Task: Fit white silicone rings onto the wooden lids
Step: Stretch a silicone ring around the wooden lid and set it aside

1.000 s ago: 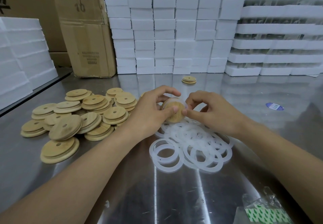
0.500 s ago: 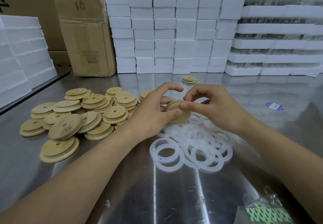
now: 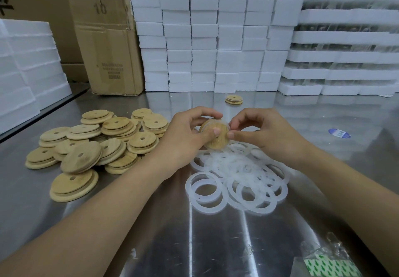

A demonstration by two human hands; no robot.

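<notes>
1. Since half a second ago, the wooden lid [image 3: 216, 135] is being turned more face-on, and the right thumb is being drawn off its top toward its right edge.
2. The lid is being gripped by the left hand [image 3: 185, 138]: fingers are being curled over the far rim, and the thumb is being pressed on the flat face. It is being held in the air, just above the heap of silicone rings [image 3: 237, 179].
3. The lid's right rim is being pinched by the right hand [image 3: 265, 134] between thumb and forefinger. A pale, translucent edge there is being taken for a ring; whether it is seated cannot be told.
4. Risk, as judged: if one side is being pressed home while the far side is being left loose, the ring is likely being set up to spring off or twist.
5. Risk, as judged: with only a thumb on the face, the lid is being exposed to slipping into the heap below.
6. The lid is being seen as round, pale and grained. The rings are being seen as thin, flat and limp, overlapping on the steel table [image 3: 194, 244].
7. Unfitted lids [image 3: 103, 142], each holed, are being kept heaped at left.
</notes>
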